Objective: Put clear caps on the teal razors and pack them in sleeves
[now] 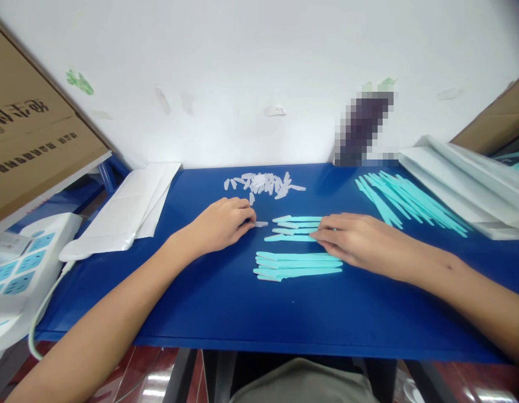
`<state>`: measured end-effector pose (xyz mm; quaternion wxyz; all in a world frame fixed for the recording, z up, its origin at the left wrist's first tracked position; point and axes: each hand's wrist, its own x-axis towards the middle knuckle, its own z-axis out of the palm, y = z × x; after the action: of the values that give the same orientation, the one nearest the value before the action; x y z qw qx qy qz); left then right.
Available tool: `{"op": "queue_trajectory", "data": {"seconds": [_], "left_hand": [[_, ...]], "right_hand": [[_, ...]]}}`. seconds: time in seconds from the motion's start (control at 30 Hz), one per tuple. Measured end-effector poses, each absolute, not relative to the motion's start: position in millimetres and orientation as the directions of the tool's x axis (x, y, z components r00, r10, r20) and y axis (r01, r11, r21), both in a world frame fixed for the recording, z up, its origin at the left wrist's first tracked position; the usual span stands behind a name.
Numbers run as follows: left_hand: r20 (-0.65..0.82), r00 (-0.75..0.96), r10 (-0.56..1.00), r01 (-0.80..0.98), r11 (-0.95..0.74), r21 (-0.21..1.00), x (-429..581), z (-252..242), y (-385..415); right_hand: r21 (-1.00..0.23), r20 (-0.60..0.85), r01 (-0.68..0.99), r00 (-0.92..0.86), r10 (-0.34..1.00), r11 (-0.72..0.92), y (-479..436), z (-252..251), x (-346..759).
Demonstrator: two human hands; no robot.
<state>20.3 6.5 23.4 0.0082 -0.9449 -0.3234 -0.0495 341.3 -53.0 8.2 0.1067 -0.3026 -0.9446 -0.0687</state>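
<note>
Between the thumb and fingers of my left hand (228,224) is a small translucent white blade cap (261,224). Its tip points right, toward several turquoise eyebrow razors (299,219) laid side by side. My right hand (351,238) pinches the handle end of the nearest razor in that row, the lower razor (286,238), whose head faces left. The same hand covers the other handle ends. Closer to me lies a second group of razors (299,264), lined up the same way. Behind my left hand sits a loose heap of blade caps (263,182).
A pile of turquoise razors (410,198) lies at the right, beside a white plastic bag (461,184). At the left are flat white bags (131,210), a power strip (28,263) with its cable, and a cardboard box (36,123). A white wall (242,84) bounds the blue table (225,319) behind.
</note>
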Motion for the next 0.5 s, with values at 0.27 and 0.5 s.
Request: {"op": "queue_trajectory", "data": {"seconds": [0.27,0.5], "left_hand": [[0.013,0.841,0.541,0.535,-0.835,0.127,22,35,-4],[0.117,0.873,0.474,0.47,-0.881,0.057,30,21,-5]], "right_hand": [[0.16,0.222,0.621,-0.78,0.585,0.767,-53,8,342],[-0.02,0.092,0.69,-0.72,0.688,0.724,-51,18,345]]}}
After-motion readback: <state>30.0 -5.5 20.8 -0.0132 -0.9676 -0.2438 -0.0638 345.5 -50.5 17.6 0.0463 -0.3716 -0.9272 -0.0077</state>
